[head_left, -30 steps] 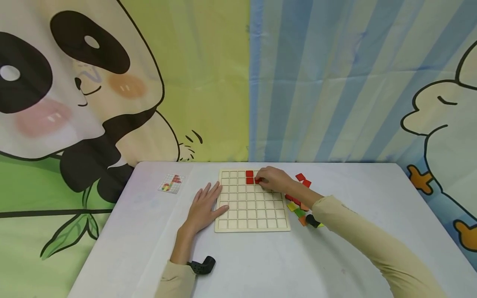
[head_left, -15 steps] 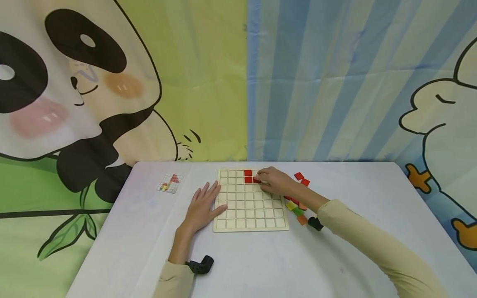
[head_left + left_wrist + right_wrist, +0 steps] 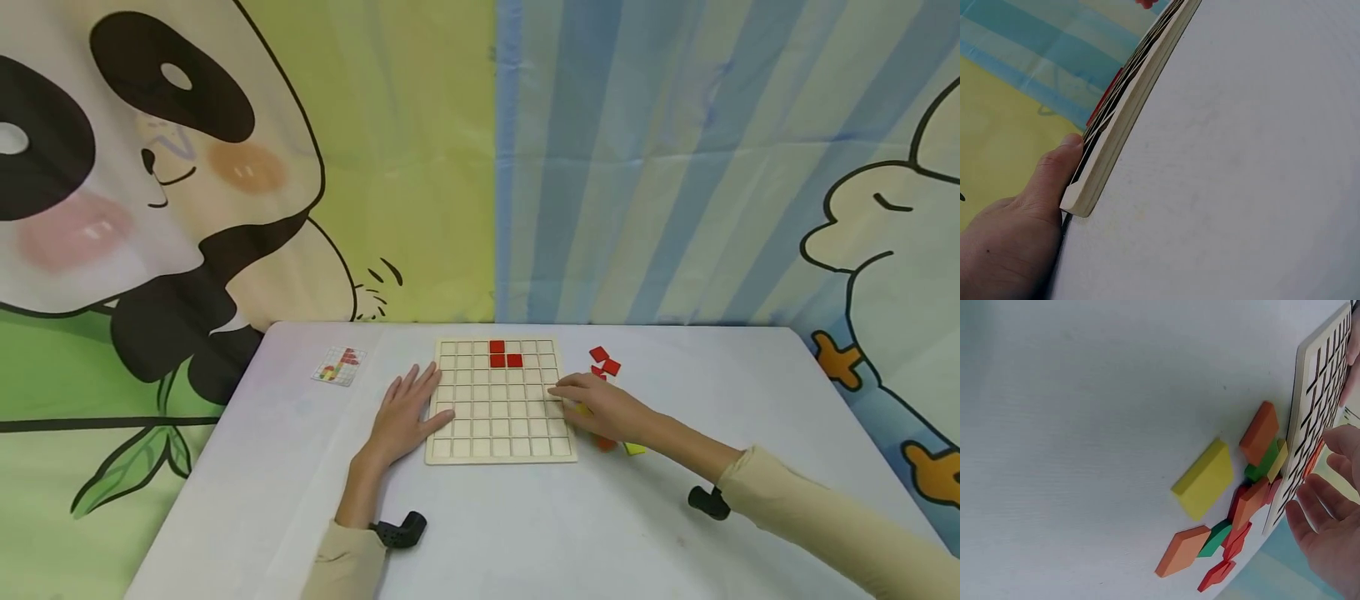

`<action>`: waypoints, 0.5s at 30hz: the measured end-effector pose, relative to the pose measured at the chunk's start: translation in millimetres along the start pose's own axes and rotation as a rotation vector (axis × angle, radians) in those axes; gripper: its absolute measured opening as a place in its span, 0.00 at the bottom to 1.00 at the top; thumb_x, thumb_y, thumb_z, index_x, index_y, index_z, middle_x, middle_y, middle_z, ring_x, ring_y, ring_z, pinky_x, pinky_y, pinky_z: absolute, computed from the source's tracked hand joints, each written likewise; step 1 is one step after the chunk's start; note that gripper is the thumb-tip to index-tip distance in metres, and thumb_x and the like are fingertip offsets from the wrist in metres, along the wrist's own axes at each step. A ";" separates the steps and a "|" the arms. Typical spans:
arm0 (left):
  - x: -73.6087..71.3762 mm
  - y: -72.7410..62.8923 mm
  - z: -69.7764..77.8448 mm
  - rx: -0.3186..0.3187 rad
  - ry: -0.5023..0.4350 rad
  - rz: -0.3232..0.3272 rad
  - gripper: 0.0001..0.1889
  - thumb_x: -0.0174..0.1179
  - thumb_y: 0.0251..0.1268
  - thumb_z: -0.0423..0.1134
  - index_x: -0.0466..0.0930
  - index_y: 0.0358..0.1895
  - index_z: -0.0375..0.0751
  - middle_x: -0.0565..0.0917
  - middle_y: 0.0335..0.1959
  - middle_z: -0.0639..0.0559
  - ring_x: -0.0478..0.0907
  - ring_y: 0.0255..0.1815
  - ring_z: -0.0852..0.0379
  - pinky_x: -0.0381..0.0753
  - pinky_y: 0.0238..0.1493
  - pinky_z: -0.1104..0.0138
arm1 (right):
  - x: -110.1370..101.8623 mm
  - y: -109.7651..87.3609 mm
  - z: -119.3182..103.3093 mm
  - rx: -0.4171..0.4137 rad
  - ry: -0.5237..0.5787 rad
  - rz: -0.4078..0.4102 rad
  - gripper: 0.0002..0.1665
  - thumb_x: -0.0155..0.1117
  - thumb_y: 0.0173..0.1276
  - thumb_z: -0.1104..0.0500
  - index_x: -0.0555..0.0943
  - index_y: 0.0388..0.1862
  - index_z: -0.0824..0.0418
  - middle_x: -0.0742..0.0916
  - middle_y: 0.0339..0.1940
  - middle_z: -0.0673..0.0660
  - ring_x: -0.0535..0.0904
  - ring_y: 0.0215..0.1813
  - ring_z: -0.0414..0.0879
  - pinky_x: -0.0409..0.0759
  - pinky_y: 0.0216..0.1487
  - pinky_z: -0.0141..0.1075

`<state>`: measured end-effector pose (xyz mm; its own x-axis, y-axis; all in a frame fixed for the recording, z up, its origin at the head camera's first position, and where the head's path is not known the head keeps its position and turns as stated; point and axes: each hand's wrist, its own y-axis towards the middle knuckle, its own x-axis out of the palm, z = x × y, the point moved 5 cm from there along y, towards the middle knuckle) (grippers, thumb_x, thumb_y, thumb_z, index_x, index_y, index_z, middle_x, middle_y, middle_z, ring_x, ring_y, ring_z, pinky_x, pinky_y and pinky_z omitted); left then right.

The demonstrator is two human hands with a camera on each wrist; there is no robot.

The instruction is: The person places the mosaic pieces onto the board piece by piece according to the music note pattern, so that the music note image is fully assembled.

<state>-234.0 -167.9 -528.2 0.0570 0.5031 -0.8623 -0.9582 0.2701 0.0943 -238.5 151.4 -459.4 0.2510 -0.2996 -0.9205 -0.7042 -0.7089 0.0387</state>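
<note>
A pale wooden grid board [image 3: 491, 428] lies on the table, with three red square tiles [image 3: 514, 361] set in its upper cells. My left hand [image 3: 401, 421] rests spread along the board's left edge, its thumb [image 3: 1054, 169] on the rim. Over the board's right edge hovers my right hand [image 3: 607, 410], fingers loosely bent and holding nothing. Beneath and beside it are loose tiles: a yellow tile [image 3: 1205, 478], an orange tile [image 3: 1183, 550], a green tile [image 3: 1215, 539] and several red ones [image 3: 598, 354]. In the head view the hand hides part of this pile.
A small card [image 3: 339, 366] printed with a coloured grid pattern lies left of the board on the white table [image 3: 480, 533]. Behind the table hangs a curtain [image 3: 420, 167] with cartoon animals. Each wrist carries a black camera mount [image 3: 401, 530].
My right hand has let go of a red tile, which now lies flat in a cell beside two others. The hand has moved right and nearer, over the loose tiles. The left hand stays put.
</note>
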 end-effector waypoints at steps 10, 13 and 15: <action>2.2 1.3 -1.5 -0.012 0.002 -0.035 0.45 0.61 0.72 0.61 0.56 0.83 0.42 0.54 0.85 0.48 0.44 0.87 0.42 0.40 0.85 0.43 | -4.7 -31.8 -2.1 -0.006 -0.017 0.026 0.24 0.72 0.68 0.62 0.83 0.63 0.64 0.86 0.57 0.58 0.81 0.57 0.54 0.86 0.56 0.45; 1.9 1.5 -1.8 -0.013 0.006 -0.033 0.45 0.61 0.71 0.61 0.56 0.83 0.42 0.54 0.85 0.48 0.44 0.87 0.42 0.40 0.85 0.43 | -4.1 -38.4 -0.1 -0.004 -0.023 0.030 0.23 0.72 0.67 0.64 0.84 0.61 0.64 0.86 0.57 0.59 0.81 0.56 0.54 0.86 0.55 0.45; 1.5 1.5 -1.9 -0.014 0.007 -0.036 0.45 0.61 0.71 0.61 0.56 0.83 0.42 0.54 0.85 0.48 0.44 0.87 0.42 0.40 0.85 0.43 | -3.2 -42.4 1.3 0.014 -0.016 0.028 0.22 0.72 0.67 0.64 0.84 0.60 0.64 0.86 0.57 0.58 0.81 0.56 0.54 0.86 0.55 0.44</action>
<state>-235.8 -168.3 -530.3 0.0894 0.4877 -0.8684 -0.9594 0.2763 0.0564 -210.4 183.2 -458.7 0.2203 -0.3088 -0.9253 -0.7199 -0.6915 0.0593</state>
